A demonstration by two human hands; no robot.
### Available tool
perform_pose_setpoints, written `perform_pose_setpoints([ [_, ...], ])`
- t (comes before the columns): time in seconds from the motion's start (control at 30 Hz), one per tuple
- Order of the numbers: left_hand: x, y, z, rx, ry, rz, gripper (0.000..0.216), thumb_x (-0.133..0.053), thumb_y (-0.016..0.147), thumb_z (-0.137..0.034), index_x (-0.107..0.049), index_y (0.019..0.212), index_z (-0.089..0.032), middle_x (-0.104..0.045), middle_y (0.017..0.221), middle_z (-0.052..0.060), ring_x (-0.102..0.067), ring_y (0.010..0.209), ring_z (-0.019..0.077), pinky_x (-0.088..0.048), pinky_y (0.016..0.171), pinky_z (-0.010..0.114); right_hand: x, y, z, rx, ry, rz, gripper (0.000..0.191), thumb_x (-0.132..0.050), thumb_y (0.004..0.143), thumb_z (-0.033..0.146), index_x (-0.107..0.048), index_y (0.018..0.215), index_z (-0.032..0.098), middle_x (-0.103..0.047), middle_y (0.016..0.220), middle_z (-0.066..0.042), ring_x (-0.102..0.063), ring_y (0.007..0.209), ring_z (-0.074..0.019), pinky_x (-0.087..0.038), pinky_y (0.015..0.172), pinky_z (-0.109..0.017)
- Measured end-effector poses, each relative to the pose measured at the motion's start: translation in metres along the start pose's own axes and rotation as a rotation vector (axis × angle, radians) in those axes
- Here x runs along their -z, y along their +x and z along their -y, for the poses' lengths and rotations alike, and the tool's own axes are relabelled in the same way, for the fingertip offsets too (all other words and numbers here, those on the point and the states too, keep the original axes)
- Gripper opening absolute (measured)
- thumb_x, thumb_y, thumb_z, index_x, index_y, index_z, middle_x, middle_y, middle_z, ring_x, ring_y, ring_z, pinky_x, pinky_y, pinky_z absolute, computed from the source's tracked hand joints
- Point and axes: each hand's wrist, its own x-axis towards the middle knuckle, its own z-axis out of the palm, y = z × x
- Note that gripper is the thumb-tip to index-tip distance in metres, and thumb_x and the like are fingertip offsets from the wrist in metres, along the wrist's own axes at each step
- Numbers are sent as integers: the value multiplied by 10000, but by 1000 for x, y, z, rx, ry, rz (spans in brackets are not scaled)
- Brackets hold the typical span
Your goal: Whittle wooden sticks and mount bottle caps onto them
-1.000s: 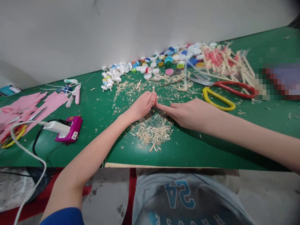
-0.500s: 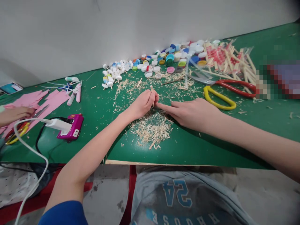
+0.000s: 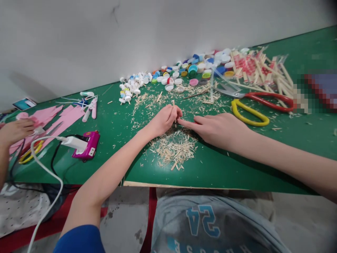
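My left hand (image 3: 166, 118) is closed in a pinch around a short wooden stick (image 3: 173, 103), held upright over the green table (image 3: 223, 168). The stick's pale top pokes out above the fingers, and its lower part shows below them. My right hand (image 3: 219, 129) lies just to the right, its index finger stretched towards the stick and its tip by the left fingers. The other right fingers are curled under. A speck of red shows beneath the right thumb; what it belongs to is hidden. Wood shavings (image 3: 176, 149) are heaped below both hands.
Behind lie bottle caps (image 3: 193, 70), white cap-and-stick pieces (image 3: 129, 88) and bundled sticks (image 3: 259, 68). Scissors (image 3: 250, 111) with red and yellow handles rest at right. Leftward are a magenta power adapter (image 3: 91, 144), glue guns (image 3: 91, 109), pink sheets (image 3: 70, 117) and another person's hand (image 3: 19, 130).
The scene has shifted slightly right and down in view. My hands stay together at the stick, whose lower part shows more clearly. The other person's hand has lifted from the pink sheets.
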Motion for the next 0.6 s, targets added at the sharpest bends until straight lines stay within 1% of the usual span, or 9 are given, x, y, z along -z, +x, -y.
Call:
perform_pose_setpoints([
  [0.1, 1, 1, -1, -3, 32, -4, 501, -136, 1011, -446, -541, 850, -199, -615, 840, 64, -560, 835, 139, -468, 829, 316, 2, 1, 1, -13, 25, 8, 560, -344, 922, 210, -372, 1467, 336, -555, 805, -15, -275, 521, -53, -101, 555, -243],
  [0.23, 1, 2, 0, -9, 57, -6, 503, -132, 1010, -450, -527, 819, -203, -600, 814, 59, -551, 828, 144, -464, 816, 316, 11, 4, 2, -2, 70, 84, 585, -342, 921, 212, -337, 1497, 309, -578, 802, -19, -254, 498, -51, -124, 559, -230],
  [0.3, 0, 2, 0, -9, 71, -5, 508, -125, 1010, -451, -525, 818, -202, -596, 814, 59, -548, 821, 144, -466, 807, 316, 16, 4, 2, 11, 84, 100, 586, -347, 921, 205, -338, 1499, 296, -585, 793, -18, -260, 494, -52, -135, 559, -234],
  [0.4, 1, 1, -1, -18, 82, 2, 517, -119, 1011, -448, -520, 806, -195, -588, 808, 57, -541, 806, 142, -467, 806, 318, 20, 4, 3, 18, 99, 86, 544, -351, 932, 216, -378, 1473, 275, -591, 786, -13, -282, 495, -51, -136, 550, -237],
  [0.5, 1, 1, -4, -43, 67, -3, 519, -123, 1014, -433, -507, 765, -190, -580, 799, 53, -526, 812, 140, -455, 839, 320, 17, 3, 3, 48, 114, 69, 479, -366, 936, 238, -447, 1408, 236, -577, 747, -9, -263, 472, -36, -111, 529, -230],
  [0.6, 2, 1, -7, -30, 49, -1, 513, -132, 1015, -426, -505, 754, -189, -573, 799, 50, -515, 810, 140, -446, 852, 321, 12, 1, 3, 53, 121, 39, 450, -354, 959, 269, -451, 1396, 232, -569, 743, -5, -229, 451, -23, -89, 514, -230],
])
